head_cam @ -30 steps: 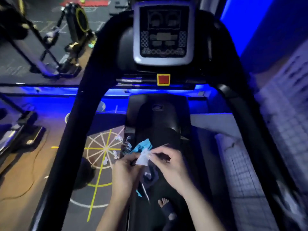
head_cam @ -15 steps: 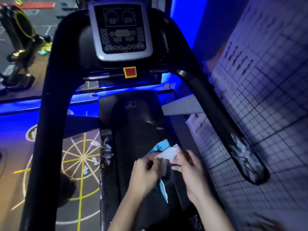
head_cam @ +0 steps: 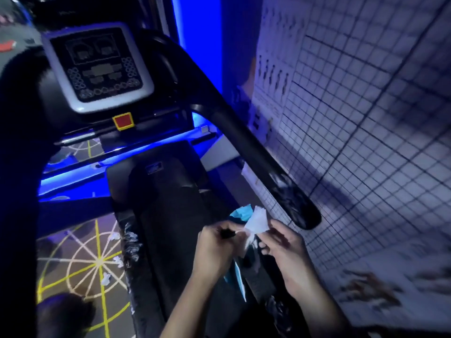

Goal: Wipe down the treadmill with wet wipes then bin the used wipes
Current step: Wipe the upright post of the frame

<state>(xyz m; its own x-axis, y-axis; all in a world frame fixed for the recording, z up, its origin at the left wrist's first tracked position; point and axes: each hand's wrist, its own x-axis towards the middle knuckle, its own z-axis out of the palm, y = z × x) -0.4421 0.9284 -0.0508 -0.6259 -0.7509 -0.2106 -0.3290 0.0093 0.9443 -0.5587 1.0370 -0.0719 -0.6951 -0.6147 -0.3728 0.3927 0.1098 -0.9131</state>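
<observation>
I stand on a black treadmill whose belt (head_cam: 170,230) runs ahead toward the console (head_cam: 97,67) with a red stop button (head_cam: 123,121). My left hand (head_cam: 214,250) grips a blue wet-wipe packet (head_cam: 240,214), which also pokes out below my wrist. A white wipe (head_cam: 256,222) sticks up from the packet, and my right hand (head_cam: 283,250) pinches its lower edge. Both hands hover over the right side of the belt, just below the end of the right handrail (head_cam: 292,201), which carries pale smears.
A white tiled wall with a dark wire grid (head_cam: 366,142) stands close on the right. The left handrail (head_cam: 17,191) fills the left edge. Beyond it is a floor with yellow line markings (head_cam: 97,262) and small white scraps (head_cam: 106,279). Blue light strips glow under the console.
The camera has swung right, so the console shifted left and the tiled wall fills more of the view. My hands stay together on the packet, and more of the white wipe stands out of it.
</observation>
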